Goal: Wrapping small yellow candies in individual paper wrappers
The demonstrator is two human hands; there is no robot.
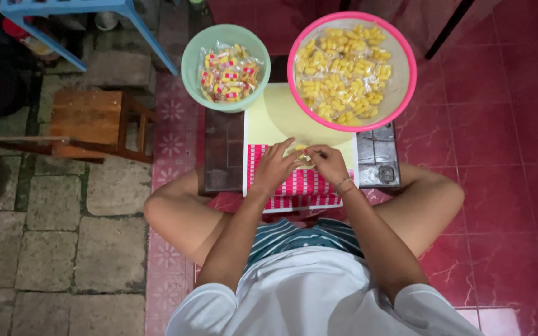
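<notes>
Both hands, left hand point(276, 167) and right hand point(326, 163), pinched one yellow snack piece point(300, 151) over the red-striped sheet point(300, 185), mid-wrapping; next move probably needs a clean fold before the green bowl point(225, 67).

Place: a home floor used for small packing work.
Floor: glossy red tiles point(505, 155) met grey stone paving point(51, 236).
Furniture: a low brown wooden stool point(88, 124) stood nearby.
Work signs: a pink plastic basin point(406, 87) held many yellow wrapped snacks point(344, 68).
</notes>
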